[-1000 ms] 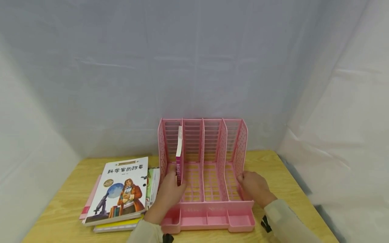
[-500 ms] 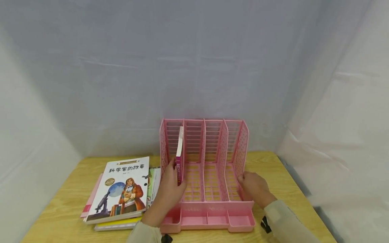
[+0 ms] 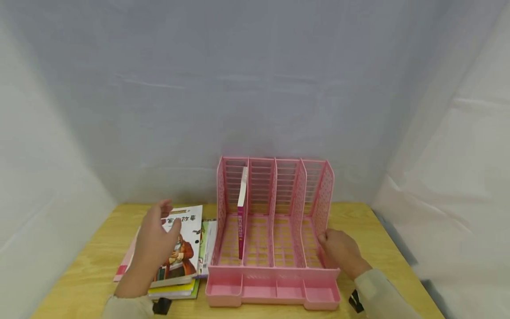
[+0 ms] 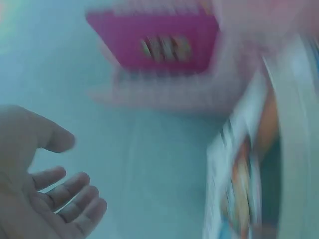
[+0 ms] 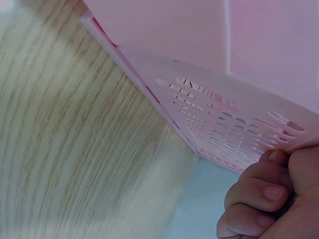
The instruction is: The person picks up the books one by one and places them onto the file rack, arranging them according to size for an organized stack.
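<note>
A pink desktop file rack (image 3: 275, 271) with upright dividers stands on the table. In its leftmost compartment a thin book with a magenta spine (image 3: 241, 226) stands on edge, leaning close to the first divider. My left hand (image 3: 153, 241) is over the book stack with fingers spread and nothing in them. Under it lies the top book (image 3: 186, 254), white with a drawn figure in an orange coat, partly hidden by that hand. My right hand (image 3: 342, 250) grips the front edge of the rack's right side wall. In the right wrist view its fingers curl at the perforated panel (image 5: 214, 119).
More books lie under the top one, among them one with a yellow edge (image 3: 171, 290) and a pale one (image 3: 209, 248) beside the rack. Small open trays (image 3: 288, 292) form the rack's front. A grey-white sheet (image 3: 255, 88) hangs behind the wooden table (image 3: 87, 266).
My left hand has let go of the magenta-spined book and moved left over the stack. That book stays upright in the rack. My right hand still grips the side wall.
</note>
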`<state>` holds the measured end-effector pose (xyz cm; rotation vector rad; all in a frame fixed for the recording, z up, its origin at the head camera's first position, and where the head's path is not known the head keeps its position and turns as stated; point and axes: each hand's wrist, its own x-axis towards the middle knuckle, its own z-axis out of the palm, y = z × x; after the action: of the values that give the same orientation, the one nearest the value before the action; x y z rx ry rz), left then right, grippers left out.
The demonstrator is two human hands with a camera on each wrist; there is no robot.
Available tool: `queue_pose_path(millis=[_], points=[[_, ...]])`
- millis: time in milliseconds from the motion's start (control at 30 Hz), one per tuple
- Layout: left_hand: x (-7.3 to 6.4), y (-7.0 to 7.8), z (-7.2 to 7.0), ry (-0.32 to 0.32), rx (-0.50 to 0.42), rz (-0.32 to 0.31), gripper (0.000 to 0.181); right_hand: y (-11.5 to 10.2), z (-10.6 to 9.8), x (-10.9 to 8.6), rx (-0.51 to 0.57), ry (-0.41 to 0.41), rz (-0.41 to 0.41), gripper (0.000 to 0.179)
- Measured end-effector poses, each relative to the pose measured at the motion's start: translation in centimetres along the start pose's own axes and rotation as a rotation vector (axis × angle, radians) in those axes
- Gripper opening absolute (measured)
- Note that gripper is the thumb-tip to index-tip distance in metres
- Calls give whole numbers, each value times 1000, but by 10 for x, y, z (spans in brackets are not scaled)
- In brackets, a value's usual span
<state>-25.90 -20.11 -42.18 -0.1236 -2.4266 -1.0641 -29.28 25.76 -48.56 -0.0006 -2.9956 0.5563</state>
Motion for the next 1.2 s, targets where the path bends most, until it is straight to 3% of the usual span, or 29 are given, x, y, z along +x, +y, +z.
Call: queue_pose_path(millis=[133,233,400,500,733,967,1200], points=[[5,-40,-18,-45,238,-29,55,1,1,0,-2,-2,-4,36],[9,-68,-30,-165,354,-116,60,1,1,1,-8,6,-12,36],[12,-98,-47,-426,444,-307,100,1,0,0,-11,16,-10,36],[12,-104,-52,-499,445,-364,110,0,0,-1,1,13,-8,37],[10,-101,-52,-565,397,-461,92,0,1,-1,7,30,-21,38],[9,-106,-48,-561,394,-467,105,1,1,-2,20,28,-19,38],[7,-111,-42,-542,346,-494,106,2,1,-1,30,27,-26,40]])
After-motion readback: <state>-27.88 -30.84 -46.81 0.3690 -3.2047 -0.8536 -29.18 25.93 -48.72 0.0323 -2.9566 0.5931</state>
